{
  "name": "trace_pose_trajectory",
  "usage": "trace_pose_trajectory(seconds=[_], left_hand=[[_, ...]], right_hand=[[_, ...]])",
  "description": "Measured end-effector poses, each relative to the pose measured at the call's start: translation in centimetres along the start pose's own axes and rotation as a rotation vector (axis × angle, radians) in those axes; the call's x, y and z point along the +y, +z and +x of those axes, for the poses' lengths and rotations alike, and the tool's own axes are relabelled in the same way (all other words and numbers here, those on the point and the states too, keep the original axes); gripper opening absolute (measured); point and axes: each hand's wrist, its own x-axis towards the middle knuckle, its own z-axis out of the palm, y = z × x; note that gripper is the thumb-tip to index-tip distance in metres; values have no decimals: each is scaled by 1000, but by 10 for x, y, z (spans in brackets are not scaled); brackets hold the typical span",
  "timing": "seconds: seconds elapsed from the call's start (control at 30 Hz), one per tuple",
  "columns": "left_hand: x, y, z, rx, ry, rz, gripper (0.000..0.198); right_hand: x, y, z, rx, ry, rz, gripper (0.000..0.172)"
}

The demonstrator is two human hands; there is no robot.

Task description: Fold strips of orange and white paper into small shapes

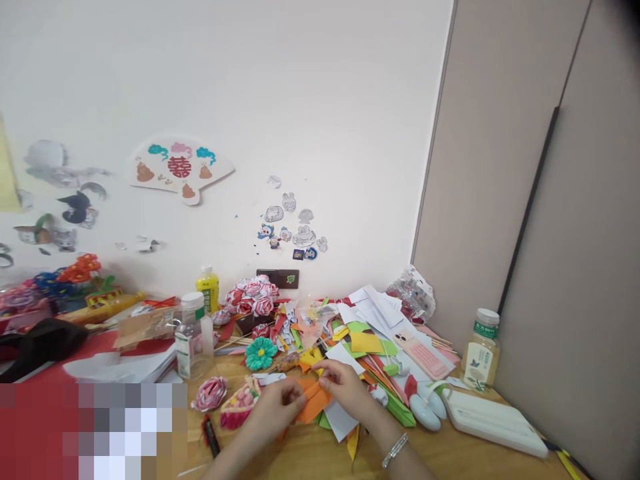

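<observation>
My left hand (273, 408) and my right hand (345, 390) meet low in the middle of the head view over a wooden table (450, 460). Both pinch a folded orange paper (314, 400), the left at its near end, the right at its far edge. A silver bracelet (395, 450) circles my right wrist. White and yellow scraps lie under the orange paper.
A heap of coloured paper scraps (360, 333) covers the table behind my hands. Paper flowers (253, 297), a teal flower (261, 353), a clear bottle (193, 337), a yellow bottle (208, 288), a pink phone (420, 353), a green-capped bottle (481, 348) and a white case (493, 420) stand around.
</observation>
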Motion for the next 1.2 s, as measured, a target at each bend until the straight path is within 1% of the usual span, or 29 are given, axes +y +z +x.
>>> trace_pose_trajectory(seconds=[0.13,0.27,0.33,0.4,0.47,0.57,0.6,0.63,0.7,0.77,0.83,0.87,0.9,0.93,0.97,1.03,1.07,1.2], left_hand=[[0,0,-1,19,34,78,20],[0,2,-1,-30,35,84,20],[0,3,-1,-28,41,93,20],[-1,3,1,9,40,109,22],[-1,2,2,77,26,96,24],[-1,-2,4,184,4,-35,26],[0,-3,5,202,-13,-109,26],[0,-5,5,212,-33,-191,27],[1,-7,6,233,-83,-356,30],[1,-8,6,263,-126,-489,33],[0,-5,7,281,-152,-600,36],[-1,-3,7,274,-158,-655,38],[-2,-1,8,260,-156,-707,40],[-3,1,8,232,-156,-760,41],[-4,3,9,200,-150,-795,42],[-4,5,9,163,-147,-798,41],[-4,5,9,173,-147,-770,41],[1,-4,8,327,-125,-654,44]], right_hand=[[0,4,0,-23,-27,-15,28],[-5,8,-1,-49,-12,-16,27],[-8,10,-3,-71,-9,-42,26],[-11,12,-4,-65,-24,-52,25],[-11,12,-3,-17,-47,-6,27],[-5,12,-1,94,-45,138,35],[-2,12,1,119,-28,184,38],[1,12,2,116,-18,218,41],[7,15,2,66,13,212,46],[10,21,1,-7,43,175,47],[10,28,-1,-40,60,175,47],[9,32,-1,-47,54,206,44],[8,36,-2,-80,45,259,39],[7,38,-2,-92,51,311,35],[6,40,-1,-73,57,335,31],[6,40,1,-38,64,366,29],[7,38,2,-21,64,369,28],[10,25,6,-57,107,338,28]])
